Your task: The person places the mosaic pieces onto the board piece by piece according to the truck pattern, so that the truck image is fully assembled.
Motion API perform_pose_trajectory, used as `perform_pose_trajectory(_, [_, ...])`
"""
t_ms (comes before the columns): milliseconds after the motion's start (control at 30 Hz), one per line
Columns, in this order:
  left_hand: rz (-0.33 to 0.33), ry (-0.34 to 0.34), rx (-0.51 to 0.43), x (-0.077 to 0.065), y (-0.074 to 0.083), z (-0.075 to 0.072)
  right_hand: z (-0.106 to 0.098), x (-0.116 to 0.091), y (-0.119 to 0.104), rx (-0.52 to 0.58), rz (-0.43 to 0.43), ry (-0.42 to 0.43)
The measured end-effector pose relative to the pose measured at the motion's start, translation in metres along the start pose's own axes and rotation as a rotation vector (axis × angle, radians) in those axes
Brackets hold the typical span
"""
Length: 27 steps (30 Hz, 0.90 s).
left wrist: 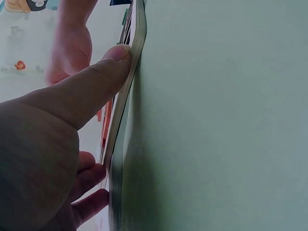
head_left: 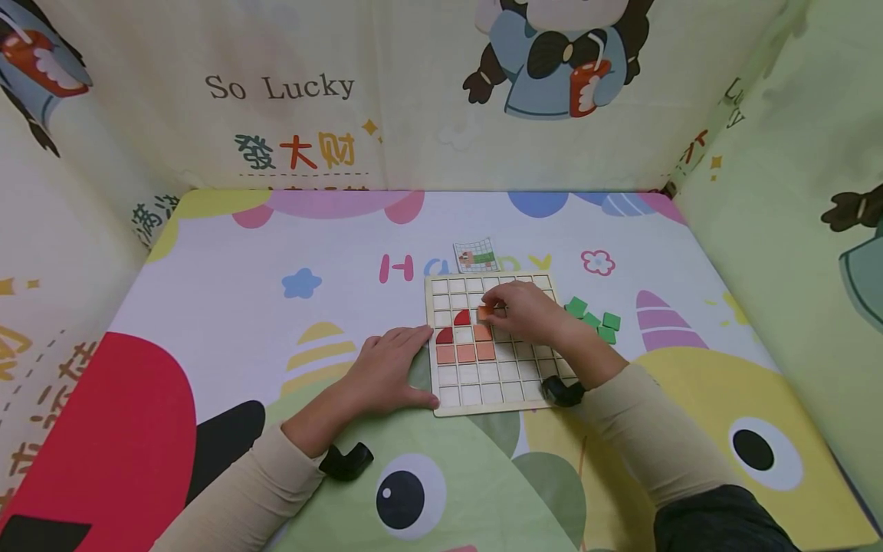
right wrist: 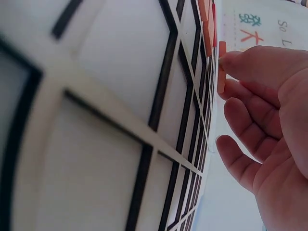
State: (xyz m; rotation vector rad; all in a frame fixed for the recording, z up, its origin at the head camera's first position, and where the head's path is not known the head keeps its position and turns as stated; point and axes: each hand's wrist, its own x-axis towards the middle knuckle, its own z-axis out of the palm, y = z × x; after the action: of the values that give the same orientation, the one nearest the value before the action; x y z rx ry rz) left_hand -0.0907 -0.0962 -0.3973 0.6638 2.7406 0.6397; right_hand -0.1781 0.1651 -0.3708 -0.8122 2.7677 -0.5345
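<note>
The right hand (head_left: 527,310) pinches 1 small orange tile (head_left: 484,313) over the pale grid board (head_left: 490,373); the left hand (head_left: 389,368), thumb and fingers spread wide, touches the board's left edge, seemingly to steady it.

1. Right hand (head_left: 520,307): orange tile (head_left: 484,313) in its grip, over the grid board (head_left: 490,373).
2. Left hand (head_left: 392,366): touching the board along its left edge.
3. Board cells: two red pieces (head_left: 462,317), four seated orange tiles (head_left: 466,353).
4. Green tiles (head_left: 611,320): loose on printed surface (head_left: 207,284), just right of board.
5. Picture card (head_left: 476,258): just past board's far edge.
</note>
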Motion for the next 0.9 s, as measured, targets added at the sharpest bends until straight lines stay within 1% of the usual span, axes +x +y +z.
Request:
perform_pose_trajectory(200, [0.001, 0.003, 0.006, 0.0003, -0.0005, 0.0014, 0.0033, 0.0020, -0.0005, 0.009, 0.037, -0.023])
perform_pose_trajectory(533, [0.000, 0.003, 0.003, 0.0003, -0.0005, 0.0018, 0.0034, 0.0051, -0.0017, -0.009, -0.003, -0.035])
perform_pose_trajectory(900, [0.003, 0.004, 0.001, 0.0004, -0.0002, 0.0012, 0.0033, 0.0082, -0.0047, -0.021, 0.006, -0.044])
